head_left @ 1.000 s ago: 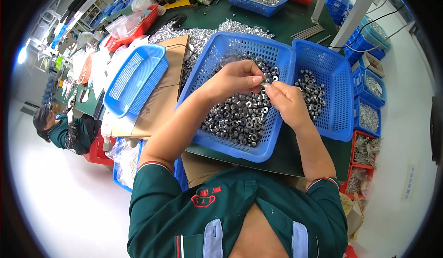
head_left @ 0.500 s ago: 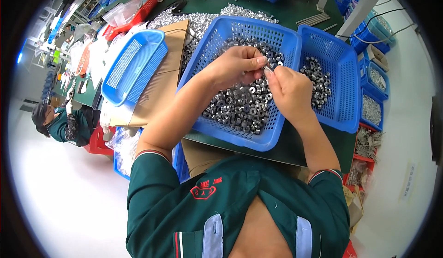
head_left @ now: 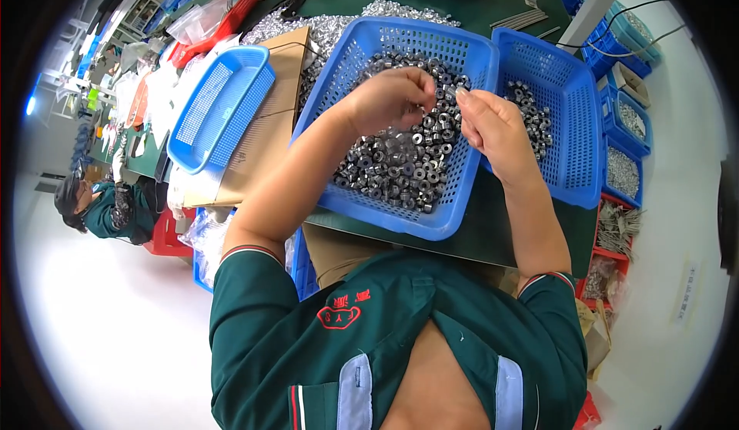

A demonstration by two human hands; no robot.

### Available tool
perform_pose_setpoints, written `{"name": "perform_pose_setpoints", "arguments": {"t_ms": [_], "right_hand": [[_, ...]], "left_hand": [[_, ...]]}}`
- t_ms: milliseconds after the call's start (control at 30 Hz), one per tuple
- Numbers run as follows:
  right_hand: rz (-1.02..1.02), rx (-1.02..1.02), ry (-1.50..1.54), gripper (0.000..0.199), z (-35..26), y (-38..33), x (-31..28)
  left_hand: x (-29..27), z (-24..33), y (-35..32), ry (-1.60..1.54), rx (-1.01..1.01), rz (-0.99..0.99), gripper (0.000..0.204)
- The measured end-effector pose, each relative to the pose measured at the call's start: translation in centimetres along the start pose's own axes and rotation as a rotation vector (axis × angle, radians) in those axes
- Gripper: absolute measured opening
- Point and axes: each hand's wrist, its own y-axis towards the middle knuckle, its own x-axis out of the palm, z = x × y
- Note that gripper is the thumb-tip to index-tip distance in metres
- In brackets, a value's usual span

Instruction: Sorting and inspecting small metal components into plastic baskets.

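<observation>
Both my hands are raised over a large blue perforated basket [head_left: 439, 228] that holds a heap of small ring-shaped metal parts [head_left: 404, 172]. My left hand [head_left: 391, 100] hovers above the heap with its fingers curled in; what they hold, if anything, is too small and blurred to make out. Near the basket's right rim, my right hand [head_left: 496, 126] is closed, its thumb pressed to the fingers on a small silvery piece at the tip. A gap separates the two hands. Part of the heap lies hidden behind my left hand and forearm.
A second blue basket [head_left: 566, 141] with fewer metal parts touches the right side. To the left, a light-blue basket [head_left: 202, 147] lies on cardboard [head_left: 265, 122]. Behind is a shiny pile of metal parts [head_left: 339, 33]; thin rods [head_left: 519, 20] lie back right. Another person [head_left: 115, 207] sits far left.
My hands, together at a small metal piece before, have moved apart. The right hand has shifted right and slightly up, the left slightly left. The view has tilted a little.
</observation>
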Motion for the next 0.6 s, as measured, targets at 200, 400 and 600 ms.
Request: {"name": "perform_pose_setpoints", "arguments": {"t_ms": [200,400,600], "right_hand": [[-0.007,-0.001,-0.050,0.033,0.0,-0.3,-0.1],[-0.026,-0.048,-0.091,0.036,0.3,0.0,0.0],[-0.002,-0.080,-0.163,0.037,0.3,0.1,0.0]], "left_hand": [[0.4,-3.4,0.8,1.540,0.072,0.149,0.016],[1.0,-3.5,0.9,1.851,-0.001,0.056,0.017],[1.0,-2.8,1.0,1.662,0.035,0.116,0.018]]}}
